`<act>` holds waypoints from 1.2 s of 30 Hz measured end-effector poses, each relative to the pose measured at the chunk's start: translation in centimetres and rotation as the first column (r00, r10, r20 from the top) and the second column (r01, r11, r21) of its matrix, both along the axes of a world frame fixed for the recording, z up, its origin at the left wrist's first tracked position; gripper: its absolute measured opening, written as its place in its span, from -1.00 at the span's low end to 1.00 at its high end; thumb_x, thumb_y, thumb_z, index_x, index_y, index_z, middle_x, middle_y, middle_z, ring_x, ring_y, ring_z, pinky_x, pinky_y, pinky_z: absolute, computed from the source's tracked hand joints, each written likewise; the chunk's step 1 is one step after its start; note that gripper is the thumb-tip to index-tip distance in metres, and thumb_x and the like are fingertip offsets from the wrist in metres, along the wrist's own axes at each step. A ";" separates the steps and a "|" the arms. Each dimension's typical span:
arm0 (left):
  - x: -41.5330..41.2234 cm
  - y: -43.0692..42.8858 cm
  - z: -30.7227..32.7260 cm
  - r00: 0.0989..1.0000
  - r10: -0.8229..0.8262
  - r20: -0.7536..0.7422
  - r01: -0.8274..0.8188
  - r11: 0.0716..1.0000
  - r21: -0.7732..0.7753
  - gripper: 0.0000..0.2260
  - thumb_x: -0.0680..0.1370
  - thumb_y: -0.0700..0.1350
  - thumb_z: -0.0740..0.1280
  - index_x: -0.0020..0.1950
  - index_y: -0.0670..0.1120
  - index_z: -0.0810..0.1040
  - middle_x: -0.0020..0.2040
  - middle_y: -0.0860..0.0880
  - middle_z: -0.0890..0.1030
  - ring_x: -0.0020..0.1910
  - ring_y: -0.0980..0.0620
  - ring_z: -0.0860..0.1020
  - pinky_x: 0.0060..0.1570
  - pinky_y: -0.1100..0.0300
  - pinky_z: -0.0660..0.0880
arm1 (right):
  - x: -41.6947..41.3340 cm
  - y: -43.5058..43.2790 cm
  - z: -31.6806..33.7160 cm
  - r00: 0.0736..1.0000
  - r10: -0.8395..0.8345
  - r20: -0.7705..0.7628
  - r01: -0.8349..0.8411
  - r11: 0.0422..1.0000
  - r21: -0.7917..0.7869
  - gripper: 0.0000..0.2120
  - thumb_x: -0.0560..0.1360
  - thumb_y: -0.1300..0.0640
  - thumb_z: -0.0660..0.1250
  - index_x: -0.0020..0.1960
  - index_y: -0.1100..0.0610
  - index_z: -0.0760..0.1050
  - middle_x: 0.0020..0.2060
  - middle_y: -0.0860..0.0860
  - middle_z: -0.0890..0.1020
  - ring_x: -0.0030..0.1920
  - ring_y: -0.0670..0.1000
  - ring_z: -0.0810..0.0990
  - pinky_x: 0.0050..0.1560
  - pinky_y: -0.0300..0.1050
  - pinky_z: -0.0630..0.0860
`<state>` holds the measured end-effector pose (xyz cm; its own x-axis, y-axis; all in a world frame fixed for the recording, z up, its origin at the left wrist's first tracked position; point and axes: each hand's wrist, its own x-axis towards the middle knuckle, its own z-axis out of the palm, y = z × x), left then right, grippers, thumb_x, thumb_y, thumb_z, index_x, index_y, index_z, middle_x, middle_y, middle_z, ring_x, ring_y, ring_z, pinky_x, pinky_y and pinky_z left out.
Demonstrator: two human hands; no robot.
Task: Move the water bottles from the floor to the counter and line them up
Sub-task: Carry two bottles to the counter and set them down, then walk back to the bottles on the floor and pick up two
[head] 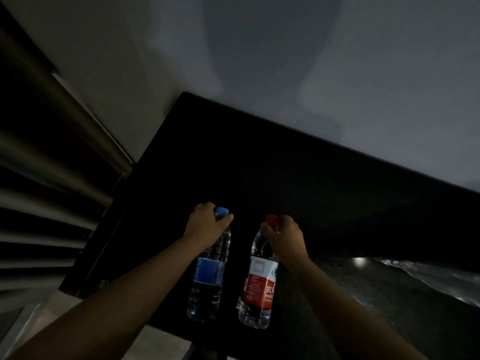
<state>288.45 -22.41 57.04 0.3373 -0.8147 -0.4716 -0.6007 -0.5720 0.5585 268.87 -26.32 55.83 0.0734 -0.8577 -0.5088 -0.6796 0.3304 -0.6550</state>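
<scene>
Two clear water bottles hang upright in front of the dark counter. My left hand grips the neck of the blue-capped bottle with the blue label. My right hand grips the neck of the red-capped bottle with the red and white label. The two bottles are side by side, a small gap apart, their bases over the counter's near edge. Whether the bases touch the counter I cannot tell in the dim light.
A pale wall rises behind the counter. A folded curtain hangs at the left. Crinkled clear plastic lies on the counter at the right. A strip of pale floor shows at the lower left.
</scene>
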 end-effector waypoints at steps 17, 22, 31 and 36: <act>-2.3 1.7 9.6 0.731 -0.614 0.298 0.663 0.743 -0.093 -0.55 0.55 0.07 0.29 0.40 -0.04 0.32 0.31 -0.02 0.41 0.26 0.02 0.39 0.21 0.16 0.40 | -7.2 4.7 7.4 0.800 0.435 -0.413 -0.546 0.813 -0.201 -0.50 0.45 -0.12 0.35 0.34 -0.02 0.37 0.13 -0.06 0.48 -0.04 -0.13 0.48 -0.17 -0.38 0.34; -6.5 1.5 11.6 0.636 -0.705 0.312 0.763 0.634 -0.123 -0.60 0.54 0.08 0.28 0.34 -0.01 0.37 0.25 0.02 0.43 0.22 0.04 0.40 0.17 0.17 0.42 | -10.3 6.2 9.6 0.803 0.376 -0.461 -0.511 0.834 -0.209 -0.49 0.45 -0.10 0.36 0.36 -0.04 0.35 0.17 -0.07 0.45 0.06 -0.07 0.51 -0.11 -0.32 0.37; -17.7 2.3 17.5 0.369 -0.857 0.360 0.927 0.366 -0.079 -0.60 0.56 0.07 0.27 0.35 -0.04 0.37 0.26 0.00 0.42 0.24 0.03 0.41 0.22 0.10 0.45 | -19.7 11.6 14.9 0.839 0.200 -0.506 -0.376 0.885 -0.274 -0.50 0.48 -0.08 0.33 0.38 -0.03 0.34 0.19 -0.05 0.45 0.13 -0.03 0.50 0.03 -0.21 0.47; -26.0 4.6 20.0 0.228 -0.903 0.364 0.973 0.226 -0.047 -0.60 0.56 0.06 0.29 0.37 -0.01 0.37 0.28 0.03 0.42 0.25 0.06 0.42 0.23 0.10 0.47 | -26.3 17.1 17.5 0.832 0.067 -0.550 -0.267 0.919 -0.291 -0.52 0.51 -0.04 0.30 0.39 0.01 0.32 0.23 -0.01 0.44 0.20 0.01 0.48 0.12 -0.13 0.48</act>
